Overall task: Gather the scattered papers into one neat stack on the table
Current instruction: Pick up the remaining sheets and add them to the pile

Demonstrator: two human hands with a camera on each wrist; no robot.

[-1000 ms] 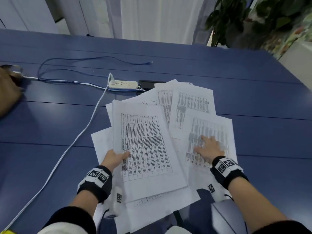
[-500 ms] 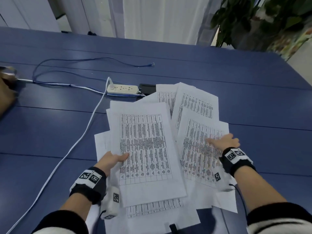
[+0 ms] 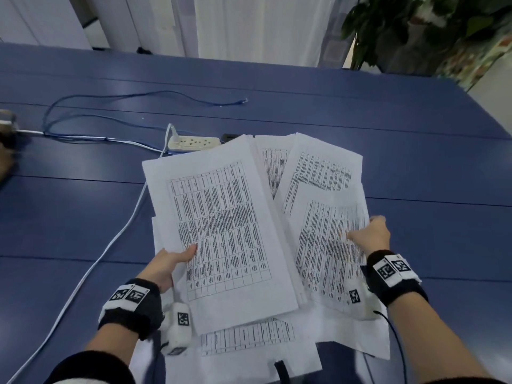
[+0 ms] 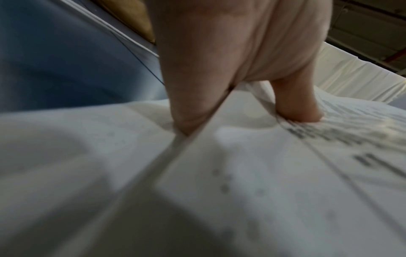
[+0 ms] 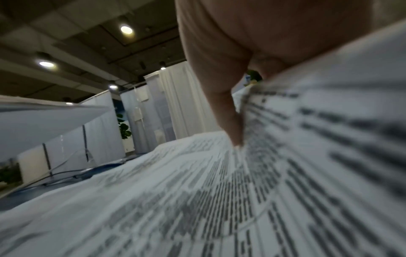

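White printed papers lie in an overlapping spread on the blue table point(image 3: 415, 139). My left hand point(image 3: 171, 261) grips a thick bundle of sheets point(image 3: 219, 231) by its left edge, thumb on top, and holds it tilted above the rest; the left wrist view shows the thumb point(image 4: 294, 102) pressed on the top page point(image 4: 263, 182). My right hand point(image 3: 370, 235) pinches the right edge of another printed sheet point(image 3: 329, 245), with the thumb on top point(image 5: 228, 118) of the lifted page point(image 5: 329, 139). Further sheets point(image 3: 321, 167) fan out behind, and one point(image 3: 249, 339) lies underneath near me.
A white power strip point(image 3: 194, 142) lies just behind the papers, its white cable point(image 3: 110, 245) running down the left side. A thin blue cable point(image 3: 138, 95) loops farther back. A dark flat object point(image 3: 228, 137) peeks out beside the strip. A potted plant point(image 3: 415, 29) stands beyond the far right corner.
My left hand has raised and tilted the bundle. My right hand slid from the middle of the right sheet to its right edge and now pinches it.
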